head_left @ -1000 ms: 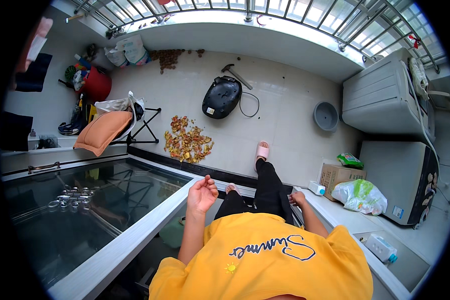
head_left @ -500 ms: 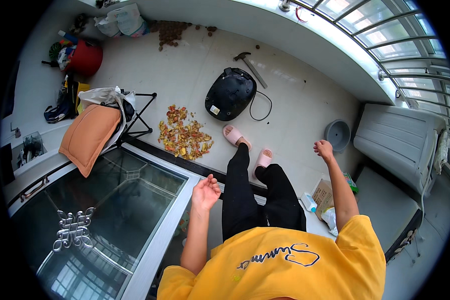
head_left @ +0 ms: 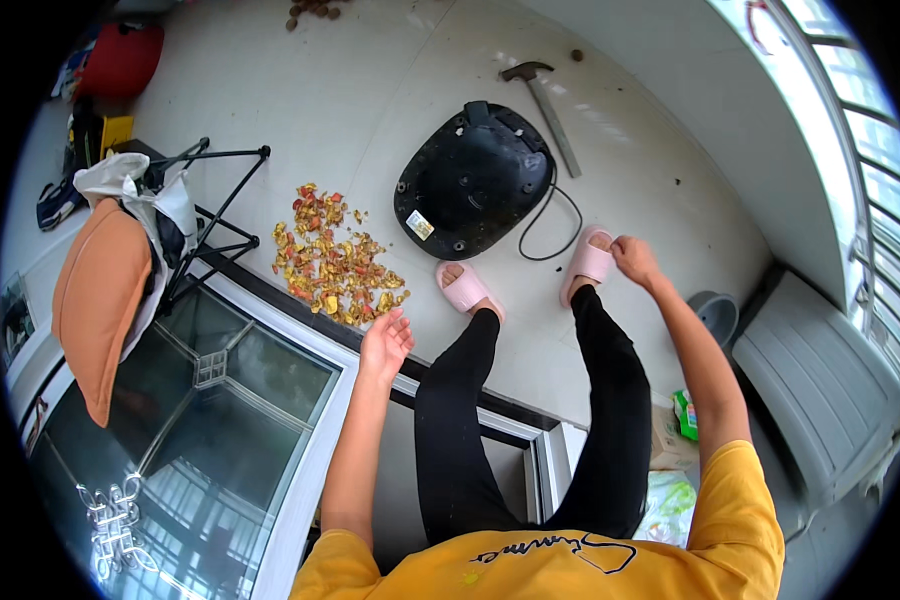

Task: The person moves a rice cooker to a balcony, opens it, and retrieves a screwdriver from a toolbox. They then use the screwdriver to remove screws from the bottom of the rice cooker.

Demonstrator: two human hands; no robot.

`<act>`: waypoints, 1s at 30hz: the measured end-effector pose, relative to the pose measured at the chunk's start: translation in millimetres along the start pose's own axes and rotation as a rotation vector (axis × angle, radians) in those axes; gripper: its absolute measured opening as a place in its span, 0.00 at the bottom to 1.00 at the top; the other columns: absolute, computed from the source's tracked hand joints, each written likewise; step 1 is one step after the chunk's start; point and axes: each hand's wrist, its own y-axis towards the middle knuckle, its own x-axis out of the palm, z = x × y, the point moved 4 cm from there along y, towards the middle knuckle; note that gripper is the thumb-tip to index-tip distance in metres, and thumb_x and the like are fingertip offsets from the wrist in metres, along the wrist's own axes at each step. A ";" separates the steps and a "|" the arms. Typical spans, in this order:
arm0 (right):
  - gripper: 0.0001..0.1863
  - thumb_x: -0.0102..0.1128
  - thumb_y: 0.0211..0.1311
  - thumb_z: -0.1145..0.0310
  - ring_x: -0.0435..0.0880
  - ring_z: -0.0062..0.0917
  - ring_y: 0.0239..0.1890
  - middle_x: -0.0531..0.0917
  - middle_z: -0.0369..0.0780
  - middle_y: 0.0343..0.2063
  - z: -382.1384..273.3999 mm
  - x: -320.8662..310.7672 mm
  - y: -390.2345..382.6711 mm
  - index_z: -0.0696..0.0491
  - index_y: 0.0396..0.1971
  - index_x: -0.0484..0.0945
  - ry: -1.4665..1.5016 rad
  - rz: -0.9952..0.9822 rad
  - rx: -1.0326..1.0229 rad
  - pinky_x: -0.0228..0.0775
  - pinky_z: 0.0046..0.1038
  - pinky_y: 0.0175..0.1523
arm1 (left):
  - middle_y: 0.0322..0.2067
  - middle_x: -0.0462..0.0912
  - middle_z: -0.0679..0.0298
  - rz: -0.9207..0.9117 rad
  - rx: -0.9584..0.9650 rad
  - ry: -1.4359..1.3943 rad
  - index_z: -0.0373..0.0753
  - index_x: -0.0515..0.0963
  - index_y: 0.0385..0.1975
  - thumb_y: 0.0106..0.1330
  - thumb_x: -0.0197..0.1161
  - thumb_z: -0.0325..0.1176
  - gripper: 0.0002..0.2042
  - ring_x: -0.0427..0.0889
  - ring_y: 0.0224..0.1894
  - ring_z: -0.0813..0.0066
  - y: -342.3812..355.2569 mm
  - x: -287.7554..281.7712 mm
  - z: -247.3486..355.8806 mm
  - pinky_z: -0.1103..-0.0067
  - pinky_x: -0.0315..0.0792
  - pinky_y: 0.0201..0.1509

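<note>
The left hand (head_left: 386,340) hung with a released grip, fingers spread, just beside the pile of yellow and red scraps (head_left: 332,262) on the floor at its 10 o'clock. The right hand (head_left: 632,258) was loosely curled, empty, touching the pink slipper (head_left: 589,258). A black round appliance (head_left: 473,180), bearing a small pale rectangular label, lay at 12 o'clock.

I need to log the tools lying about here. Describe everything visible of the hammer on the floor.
The hammer lies flat on the pale floor, apart from both hands. Its dark curved head points toward the upper left; a long straight greyish handle runs down to the right. The handle's lower end passes close beside the rim of the black round appliance; whether they touch cannot be told. Its material looks like metal, though that is uncertain at this size. Nothing rests on it.
</note>
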 end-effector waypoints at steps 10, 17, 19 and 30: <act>0.14 0.50 0.55 0.64 0.79 0.41 0.35 0.80 0.49 0.29 63.7 50.0 254.9 0.56 0.36 0.76 0.025 0.285 -0.157 0.70 0.36 0.42 | 0.49 0.68 0.52 0.094 0.096 0.158 0.35 0.59 0.54 0.64 0.39 0.56 0.30 0.69 0.50 0.60 250.5 -33.7 -15.5 0.64 0.65 0.52; 0.23 0.42 0.62 0.51 0.76 0.23 0.38 0.79 0.38 0.35 40.6 65.6 290.6 0.56 0.42 0.74 0.718 -0.037 -0.118 0.67 0.29 0.43 | 0.52 0.67 0.54 -0.177 0.214 -0.135 0.37 0.57 0.58 0.65 0.31 0.57 0.31 0.67 0.54 0.62 278.9 -4.1 -36.1 0.63 0.60 0.58; 0.26 0.41 0.61 0.47 0.75 0.24 0.41 0.78 0.37 0.38 21.6 67.1 290.4 0.55 0.43 0.73 0.941 -0.278 -0.057 0.64 0.29 0.46 | 0.54 0.65 0.53 -0.241 0.305 -0.294 0.36 0.57 0.58 0.65 0.29 0.58 0.32 0.65 0.57 0.60 290.1 6.3 -36.1 0.63 0.57 0.60; 0.38 0.33 0.57 0.38 0.71 0.29 0.39 0.75 0.40 0.34 -73.2 60.4 277.3 0.61 0.47 0.69 1.340 -0.672 0.204 0.61 0.30 0.52 | 0.53 0.68 0.49 -0.348 0.379 -0.587 0.32 0.58 0.57 0.65 0.33 0.56 0.33 0.66 0.56 0.54 300.5 20.0 6.8 0.63 0.55 0.62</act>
